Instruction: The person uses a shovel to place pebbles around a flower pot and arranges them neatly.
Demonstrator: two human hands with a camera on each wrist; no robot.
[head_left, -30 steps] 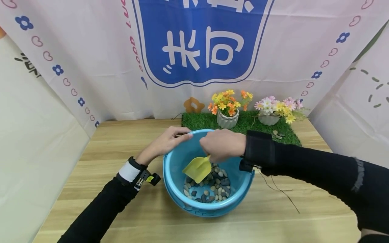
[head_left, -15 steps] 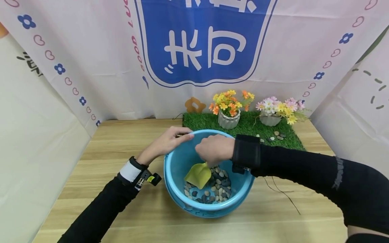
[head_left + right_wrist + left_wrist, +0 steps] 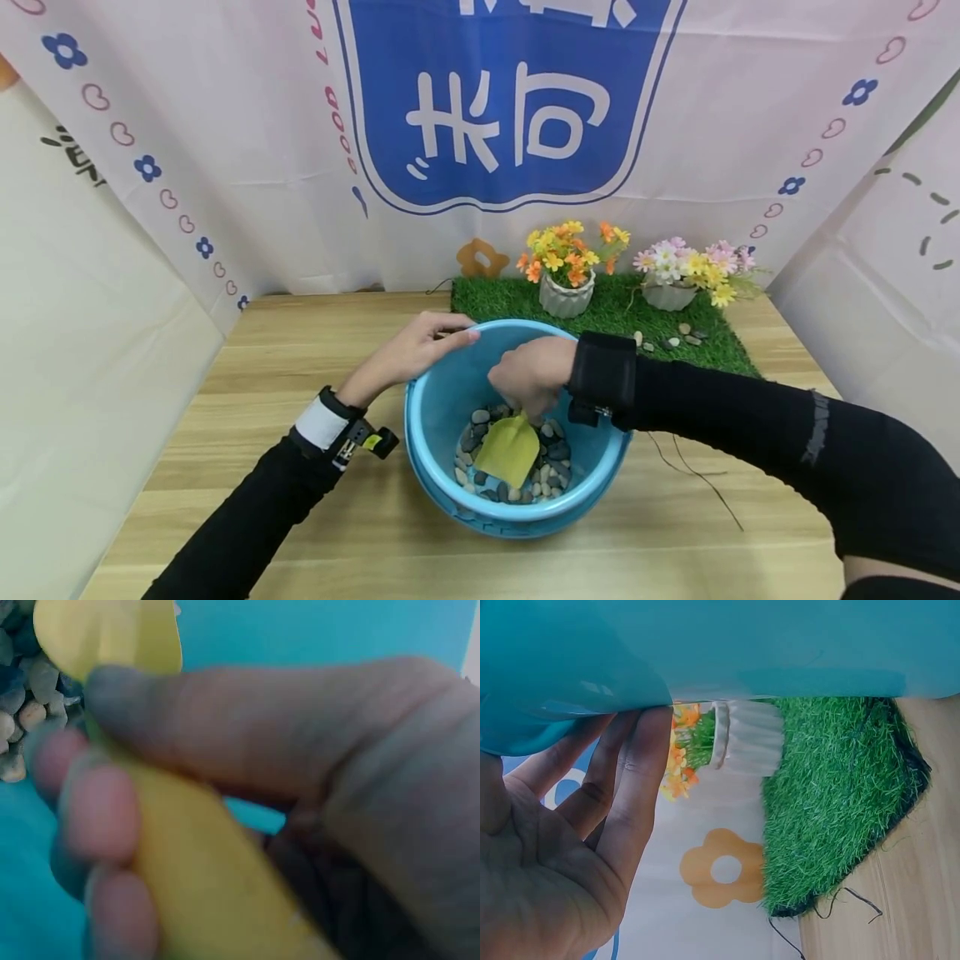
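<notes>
A blue bucket (image 3: 420,417) with pebbles (image 3: 557,450) on its floor stands on the wooden table. My left hand (image 3: 408,350) holds its rim at the far left; in the left wrist view the fingers lie against the outer wall. Inside the bucket, my right hand (image 3: 528,375) grips a small yellow shovel (image 3: 508,452) by its handle. The blade hangs low among the pebbles, covering some of them. From the right wrist, fingers and thumb are seen wrapped round the yellow handle, with pebbles (image 3: 31,712) past the blade.
Behind the bucket lies an artificial grass mat (image 3: 611,304). On it stand a pot of orange and yellow flowers (image 3: 567,292), a pot of pink and white flowers (image 3: 666,292) and several loose pebbles (image 3: 693,335). Dark thread (image 3: 708,483) lies on the table (image 3: 315,533).
My right hand has lowered the shovel deeper into the bucket, and the blade has shifted slightly right and nearer me. Pebbles now show at the back left. My left hand stays on the rim.
</notes>
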